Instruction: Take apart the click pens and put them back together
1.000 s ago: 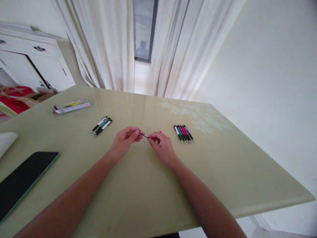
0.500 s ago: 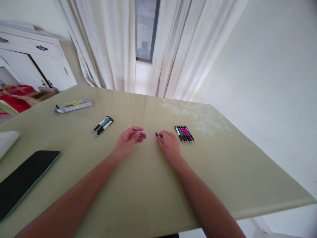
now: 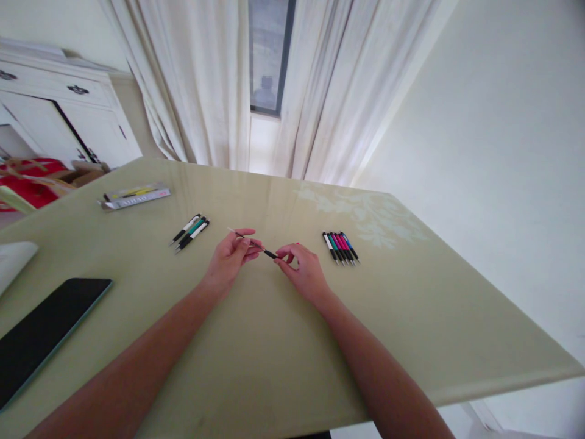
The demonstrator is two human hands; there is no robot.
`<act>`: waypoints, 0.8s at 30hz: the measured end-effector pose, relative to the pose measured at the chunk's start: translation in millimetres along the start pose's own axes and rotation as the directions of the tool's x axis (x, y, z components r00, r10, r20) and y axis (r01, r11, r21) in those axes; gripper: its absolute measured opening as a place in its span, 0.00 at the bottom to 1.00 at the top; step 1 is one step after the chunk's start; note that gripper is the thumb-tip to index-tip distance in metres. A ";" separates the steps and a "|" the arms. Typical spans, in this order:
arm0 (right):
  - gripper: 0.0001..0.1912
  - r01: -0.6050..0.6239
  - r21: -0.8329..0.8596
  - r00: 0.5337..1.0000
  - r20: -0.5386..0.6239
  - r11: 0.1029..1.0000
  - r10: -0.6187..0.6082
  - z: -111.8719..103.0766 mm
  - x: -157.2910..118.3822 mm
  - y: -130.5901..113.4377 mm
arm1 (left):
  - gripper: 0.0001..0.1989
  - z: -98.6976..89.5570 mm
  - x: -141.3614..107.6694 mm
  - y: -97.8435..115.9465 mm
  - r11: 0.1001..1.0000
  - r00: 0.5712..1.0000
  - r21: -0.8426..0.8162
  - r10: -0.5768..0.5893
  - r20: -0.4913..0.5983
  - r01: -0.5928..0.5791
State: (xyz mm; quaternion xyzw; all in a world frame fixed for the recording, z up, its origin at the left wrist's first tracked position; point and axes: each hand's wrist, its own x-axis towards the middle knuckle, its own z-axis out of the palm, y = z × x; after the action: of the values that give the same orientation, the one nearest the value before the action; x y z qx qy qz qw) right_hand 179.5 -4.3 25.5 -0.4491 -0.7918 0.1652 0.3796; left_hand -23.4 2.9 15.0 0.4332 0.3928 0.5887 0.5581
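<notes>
Between thumb and fingers, my left hand pinches a thin pen refill, its pale end pointing up and left. My right hand is closed on a black pen part, which meets the refill's right end; whether the refill is inside it cannot be made out. Left of my left hand lie three pens, with white and green barrels and black grips. Several pens in white, green, pink and blue lie side by side to the right of my right hand.
A printed box with something yellow lies at the table's back left. A black tablet and a white object are at the left. Beyond the table stand a white cabinet and curtains.
My right hand has moved left with the black part, which now touches or meets the refill. My left hand has shifted slightly left.
</notes>
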 end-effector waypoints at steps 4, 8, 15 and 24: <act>0.05 -0.009 0.020 1.000 -0.010 1.000 0.009 0.8 -0.6 -0.8 | 0.22 0.3 -0.5 -0.5 1.000 1.000 0.025 -0.001 0.015 0.000; 0.04 -0.028 0.034 0.999 -0.027 0.999 0.029 -0.2 -0.6 -3.6 | 0.22 -3.8 1.2 3.8 0.999 0.999 0.031 0.031 -0.018 -0.031; 0.04 -0.037 0.057 0.999 -0.032 0.998 0.039 -0.9 -1.1 -6.9 | 0.22 -3.2 0.5 7.4 1.000 1.000 0.027 -0.006 0.011 0.006; 0.05 0.011 0.078 0.997 -0.076 0.997 -0.005 3.6 -1.6 -6.5 | 0.21 -1.9 -5.1 1.2 0.988 0.967 0.133 -0.102 0.236 0.072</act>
State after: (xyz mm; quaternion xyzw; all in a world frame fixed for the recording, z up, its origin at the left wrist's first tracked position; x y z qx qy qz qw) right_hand 173.5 -8.9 26.3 -0.4364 -0.7717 0.1774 0.4273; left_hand -25.5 -2.2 15.2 0.5178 0.3763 0.4810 0.5991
